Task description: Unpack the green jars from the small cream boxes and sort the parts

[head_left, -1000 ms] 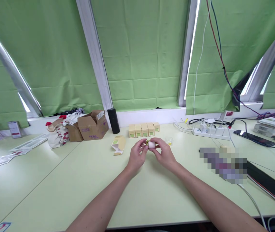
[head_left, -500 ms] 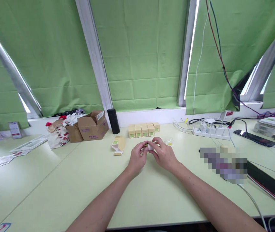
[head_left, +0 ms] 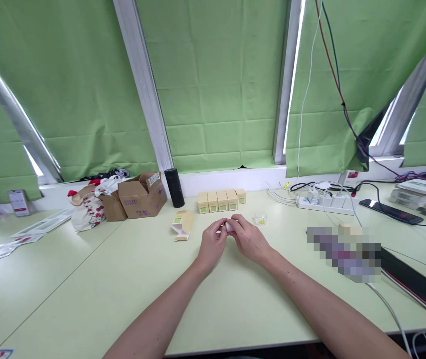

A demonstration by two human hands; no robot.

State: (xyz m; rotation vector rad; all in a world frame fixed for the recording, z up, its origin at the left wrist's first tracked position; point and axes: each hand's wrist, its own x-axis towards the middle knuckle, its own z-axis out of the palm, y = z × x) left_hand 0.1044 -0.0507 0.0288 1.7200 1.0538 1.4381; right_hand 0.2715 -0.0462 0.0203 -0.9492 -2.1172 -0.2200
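Between the fingertips of both hands is a small whitish object with a dark and yellow end; its kind is mostly hidden by the fingers. My left hand pinches the dark end, and my right hand is closed around the white part. Just beyond my right hand lies a clear plastic piece with a bit of yellow in it. An opened cardboard box with a green label rests on its side to the left of my hands. Behind them stand several small tan boxes in a row.
At the back left are a brown carton, a cloth bag and a black cylinder. A power strip with cables and a phone lie at the back right. A black keyboard-like slab sits at the right edge.
My right hand has curled in more closely around the small object, covering more of it. The clear plastic piece shows more fully now. The whole view has shifted slightly.
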